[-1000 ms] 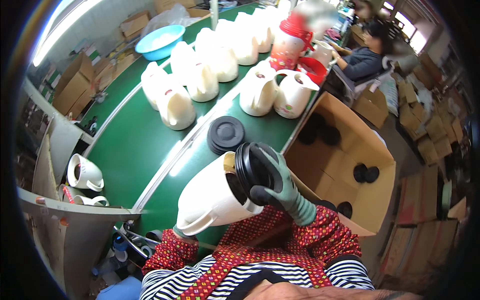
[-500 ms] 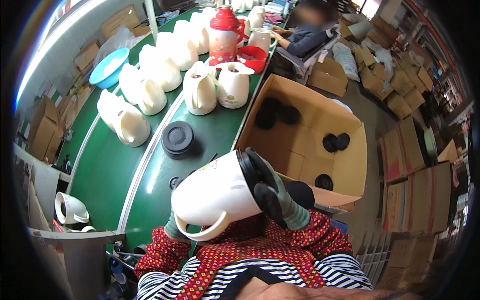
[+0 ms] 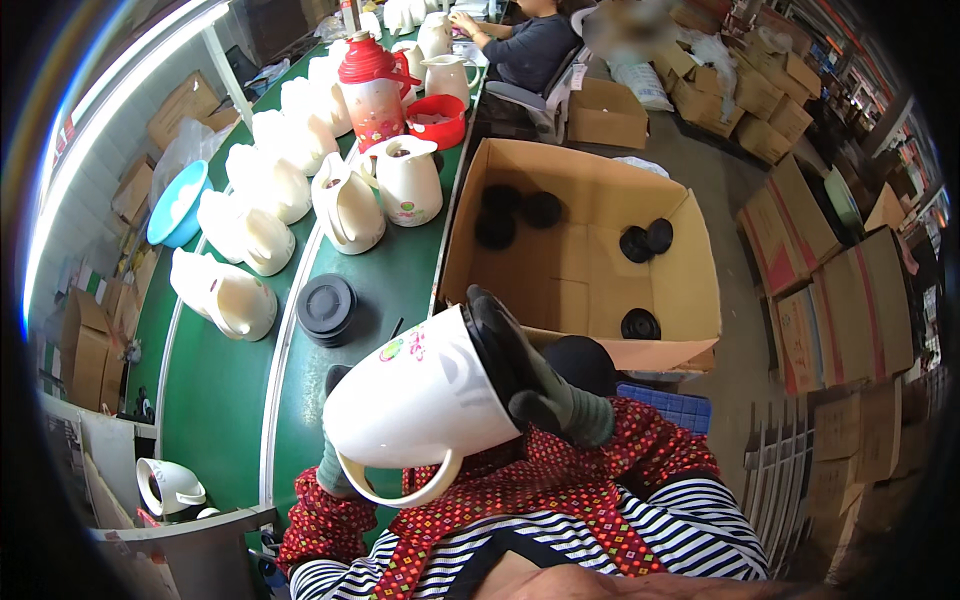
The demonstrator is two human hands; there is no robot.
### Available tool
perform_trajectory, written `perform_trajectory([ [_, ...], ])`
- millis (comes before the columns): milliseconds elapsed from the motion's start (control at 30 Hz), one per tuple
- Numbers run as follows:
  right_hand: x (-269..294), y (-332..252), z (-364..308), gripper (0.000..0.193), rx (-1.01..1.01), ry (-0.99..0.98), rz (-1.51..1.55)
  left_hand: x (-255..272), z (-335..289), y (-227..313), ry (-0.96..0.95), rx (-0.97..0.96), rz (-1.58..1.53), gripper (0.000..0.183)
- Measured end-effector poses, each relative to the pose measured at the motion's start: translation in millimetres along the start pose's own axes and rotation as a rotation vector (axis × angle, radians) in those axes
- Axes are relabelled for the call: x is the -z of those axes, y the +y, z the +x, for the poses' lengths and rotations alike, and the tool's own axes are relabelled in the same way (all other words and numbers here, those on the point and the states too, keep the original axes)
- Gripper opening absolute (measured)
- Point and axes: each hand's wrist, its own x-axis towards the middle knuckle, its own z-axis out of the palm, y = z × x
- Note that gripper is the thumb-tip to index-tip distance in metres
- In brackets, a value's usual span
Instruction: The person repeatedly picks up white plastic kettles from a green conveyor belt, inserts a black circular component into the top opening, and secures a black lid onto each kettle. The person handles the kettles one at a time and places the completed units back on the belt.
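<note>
I hold a white vacuum jug (image 3: 415,395) tilted on its side above my lap, its looped handle hanging down toward me. My left hand (image 3: 333,465), in a grey-green and black glove, grips the jug's left end; most of its fingers are behind the body. My right hand (image 3: 545,390), gloved alike, is closed round the round black base (image 3: 484,345) at the jug's right end. How firmly the base sits on the jug is hidden by the fingers. Beyond the jug, a small stack of round black bases (image 3: 326,308) rests on the green table.
Several white jugs (image 3: 348,205) line the green table (image 3: 215,385), with a red flask (image 3: 372,90), a red bowl (image 3: 437,120) and a blue basin (image 3: 180,205). To the right, an open carton (image 3: 590,345) contains several black discs. A seated person (image 3: 530,50) works at the far end.
My view has swung to the right, so the table items sit further left. The jug stays between my hands, and my right hand remains on the black base.
</note>
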Motion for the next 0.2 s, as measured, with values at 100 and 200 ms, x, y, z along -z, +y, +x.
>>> perform_trajectory([
  [100, 1.3, 45.8, -21.8, 0.069, -0.538, 0.084, 0.756, 8.5, 12.6, 21.2, -0.029, -0.326, 0.411, 0.044],
  [200, 7.6, 43.1, -9.0, 0.066, -0.979, 0.172, 1.204, 25.8, 15.4, 50.3, -0.381, -0.648, 0.760, 0.050],
])
